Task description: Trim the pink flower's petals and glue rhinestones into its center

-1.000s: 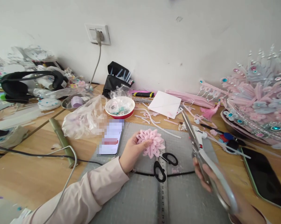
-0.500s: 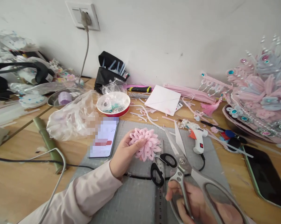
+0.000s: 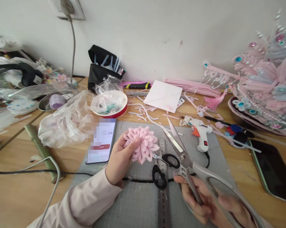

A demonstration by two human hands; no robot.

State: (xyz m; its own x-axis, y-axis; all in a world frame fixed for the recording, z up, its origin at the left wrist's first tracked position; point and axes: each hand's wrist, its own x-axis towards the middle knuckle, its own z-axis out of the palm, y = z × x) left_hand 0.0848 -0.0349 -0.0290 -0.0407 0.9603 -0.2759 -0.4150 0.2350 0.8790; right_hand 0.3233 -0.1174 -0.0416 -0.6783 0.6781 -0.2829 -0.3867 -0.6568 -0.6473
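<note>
My left hand (image 3: 119, 160) pinches a pink flower (image 3: 145, 148) of layered fuzzy loops, thumb on its centre. My right hand (image 3: 202, 199) grips large silver scissors (image 3: 185, 160) by the handles, their blades slightly parted and pointing away to the upper left. The blades are to the right of the flower, not touching it. Between my hands, small black-handled scissors (image 3: 154, 175) lie across a steel ruler (image 3: 163, 202); the flower partly hides their blades. Underneath is a grey cutting mat (image 3: 131, 204).
A lit phone (image 3: 102, 139) and plastic bag (image 3: 64, 123) lie left. Behind are a red-rimmed bowl (image 3: 120, 111) of beads and white paper (image 3: 163, 95). Rightward are a glue gun (image 3: 203, 139), a dark phone (image 3: 273, 171) and a pink beaded headdress (image 3: 264, 101). A black cable (image 3: 140, 181) crosses the mat.
The view has shifted slightly, moving left-side objects leftward. The large scissors' blades are closer together, and my right fingers curl more around the handle. My left hand still holds the flower.
</note>
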